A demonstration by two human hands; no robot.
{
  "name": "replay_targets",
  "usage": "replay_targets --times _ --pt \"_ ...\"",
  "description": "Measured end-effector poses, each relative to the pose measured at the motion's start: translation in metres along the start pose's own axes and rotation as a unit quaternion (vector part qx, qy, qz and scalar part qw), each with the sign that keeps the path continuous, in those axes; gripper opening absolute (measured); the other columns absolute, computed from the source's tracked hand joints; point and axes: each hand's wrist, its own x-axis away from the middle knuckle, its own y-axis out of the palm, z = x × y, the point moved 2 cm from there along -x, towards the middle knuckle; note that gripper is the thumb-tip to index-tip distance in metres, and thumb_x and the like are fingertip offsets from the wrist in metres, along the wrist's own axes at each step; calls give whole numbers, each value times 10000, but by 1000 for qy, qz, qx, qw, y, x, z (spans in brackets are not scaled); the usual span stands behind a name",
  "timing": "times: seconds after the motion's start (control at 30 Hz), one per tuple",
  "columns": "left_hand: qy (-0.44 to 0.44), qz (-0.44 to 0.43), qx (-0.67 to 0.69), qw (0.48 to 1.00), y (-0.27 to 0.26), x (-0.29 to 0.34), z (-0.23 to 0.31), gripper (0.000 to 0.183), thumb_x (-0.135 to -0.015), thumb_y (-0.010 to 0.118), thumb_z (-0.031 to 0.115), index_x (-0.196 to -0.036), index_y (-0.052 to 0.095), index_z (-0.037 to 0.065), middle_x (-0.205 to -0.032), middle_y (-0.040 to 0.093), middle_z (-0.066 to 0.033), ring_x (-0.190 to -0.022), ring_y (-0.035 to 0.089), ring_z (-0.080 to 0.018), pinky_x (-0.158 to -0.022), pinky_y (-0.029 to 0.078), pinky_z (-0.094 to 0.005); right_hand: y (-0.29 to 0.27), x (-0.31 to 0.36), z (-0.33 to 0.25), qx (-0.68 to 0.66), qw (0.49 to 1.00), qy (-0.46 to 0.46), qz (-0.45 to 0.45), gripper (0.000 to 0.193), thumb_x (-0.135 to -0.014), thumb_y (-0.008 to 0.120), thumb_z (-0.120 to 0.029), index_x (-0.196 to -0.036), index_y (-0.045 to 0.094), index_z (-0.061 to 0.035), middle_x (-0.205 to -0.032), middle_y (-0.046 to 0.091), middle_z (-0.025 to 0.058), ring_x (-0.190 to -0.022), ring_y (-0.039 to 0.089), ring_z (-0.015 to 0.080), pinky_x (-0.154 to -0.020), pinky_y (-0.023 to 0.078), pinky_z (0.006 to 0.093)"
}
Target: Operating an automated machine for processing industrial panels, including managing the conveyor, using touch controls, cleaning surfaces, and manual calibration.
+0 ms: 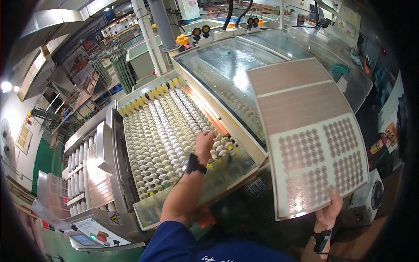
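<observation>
My left hand (204,144) is over the rollers near the lid's edge, its fingers curled closed. Whatever they may hold is hidden, and I cannot tell whether they touch the rollers. Beneath it lie rows of pale disc rollers (157,131) in an open machine bed. A copper-coloured strip (209,113) lies along the bed's right side, just beyond that hand. On the right, my right hand (329,209) grips the lower edge of a large thin circuit panel (301,109). The panel stands tilted up, with fine copper lines above and blocks of round copper pads below.
A clear lid (231,61) covers the machine beyond the bed. To the left, a steel unit has grey rollers (78,161) and a copper-coloured panel (98,179); its control box (100,233) sits in front. A red fire extinguisher (378,144) stands at far right.
</observation>
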Motion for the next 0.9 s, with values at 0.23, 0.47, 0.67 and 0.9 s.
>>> replay_targets --times 0.23,0.47,0.67,0.9 --pt "-109 -219 417 875 -30 163 79 512 -1104 528 455 -1292 648 -5 -1076 721 -53 -987 657 -195 -892 498 -361 113 -35 66 -64 987 121 -85 619 -943 696 -119 -1506 472 12 -1465 596 140 -1338 595 292 -1144 467 457" --pt "5 -63 391 918 -129 163 45 202 -1067 573 121 -1210 664 13 -1011 748 -60 -796 697 -153 -712 555 -294 197 -51 186 -3 957 163 -240 347 -1043 619 -126 -1377 617 -30 -1316 693 57 -1203 664 262 -1036 526 428" --pt "-14 85 321 943 -205 123 37 141 -1046 521 22 -1105 647 -3 -1003 738 -99 -807 727 -220 -735 620 -347 218 -35 224 -27 860 379 -340 450 -1092 617 -265 -1396 581 65 -1267 712 117 -1133 687 200 -953 554 356" --pt "-119 175 165 963 -259 20 -78 71 -945 595 2 -897 646 -9 -713 604 -70 -552 552 -197 -458 397 -364 121 1 207 1 861 434 -267 370 -1094 583 -194 -1369 600 52 -1211 726 155 -1052 720 243 -930 570 356"
